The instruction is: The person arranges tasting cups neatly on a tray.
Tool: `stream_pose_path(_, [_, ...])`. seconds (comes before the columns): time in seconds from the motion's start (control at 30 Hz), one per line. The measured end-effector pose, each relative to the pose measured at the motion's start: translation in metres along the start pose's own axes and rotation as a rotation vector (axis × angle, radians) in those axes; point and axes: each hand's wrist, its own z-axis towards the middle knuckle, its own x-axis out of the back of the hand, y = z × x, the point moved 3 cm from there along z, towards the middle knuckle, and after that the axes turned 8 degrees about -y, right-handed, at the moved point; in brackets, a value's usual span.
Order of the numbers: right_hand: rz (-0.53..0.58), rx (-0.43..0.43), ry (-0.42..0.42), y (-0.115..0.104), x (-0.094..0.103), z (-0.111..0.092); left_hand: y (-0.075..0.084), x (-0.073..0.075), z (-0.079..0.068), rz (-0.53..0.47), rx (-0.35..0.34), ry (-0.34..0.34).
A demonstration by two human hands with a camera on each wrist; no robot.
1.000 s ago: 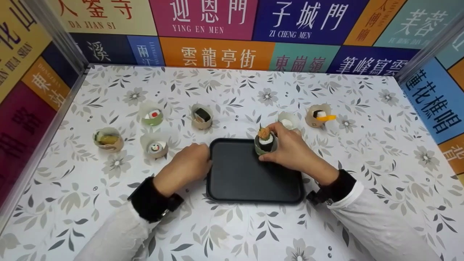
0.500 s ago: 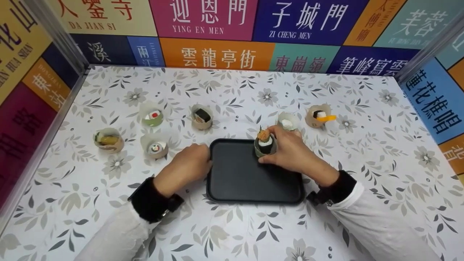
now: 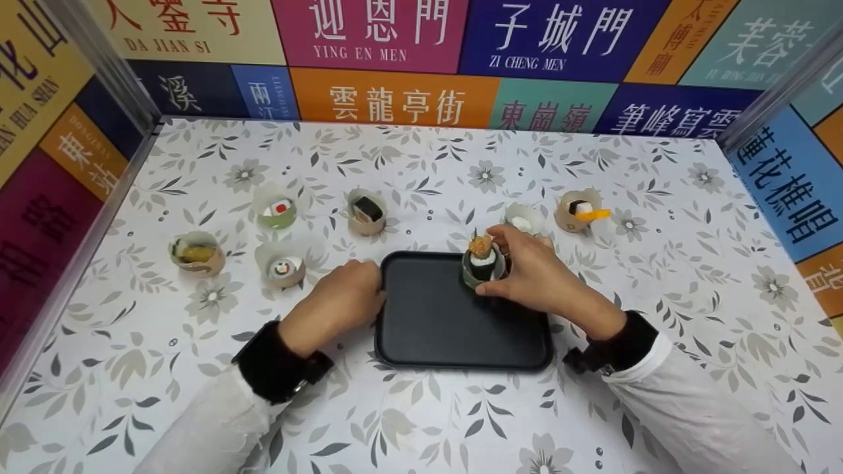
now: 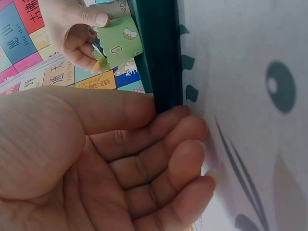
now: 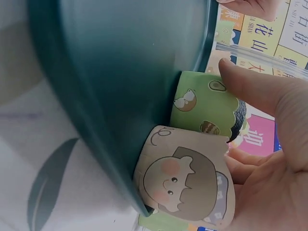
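Observation:
A dark rectangular tray (image 3: 435,329) lies on the flowered tabletop. My left hand (image 3: 346,293) holds its left edge, and the thumb and index finger meet at the rim in the left wrist view. At the tray's back right, my right hand (image 3: 530,266) has its thumb and fingers around a green paper cup (image 5: 202,103), thumb at the upper wall. A sushi roll (image 3: 483,262) with an orange topping stands in that cup. Beside it, a beige paper cup (image 5: 180,178) with a cartoon face sits at the tray's corner, hidden under the hand in the head view.
Several paper cups of sushi stand beyond the tray. Leftmost is a brown cup (image 3: 201,263), and a pale cup (image 3: 283,273) is close to the left forearm. Behind the right hand are a light cup (image 3: 525,217) and a brown cup (image 3: 570,217). Printed panels (image 3: 388,92) border the table.
My right hand has shifted slightly to the right, its thumb sliding along the cup's front and the grasp loosening a little. The cup keeps almost the same spot, and my left hand stays still.

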Motion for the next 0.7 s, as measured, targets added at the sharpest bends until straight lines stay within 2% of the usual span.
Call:
stream_pose_path(0.43, [0.030,0.052,0.003,0.004,0.014,-0.012,0.000,0.001,-0.001,0.002,0.005,-0.005])
stream_pose_path(0.53, [0.063,0.084,0.064,0.006,0.022,-0.019,0.000,0.001,-0.001,-0.001,0.012,-0.011])
stream_pose_path(0.7, [0.116,0.126,0.252,0.009,0.045,-0.031,0.000,0.001,0.000,0.000,0.013,-0.014])
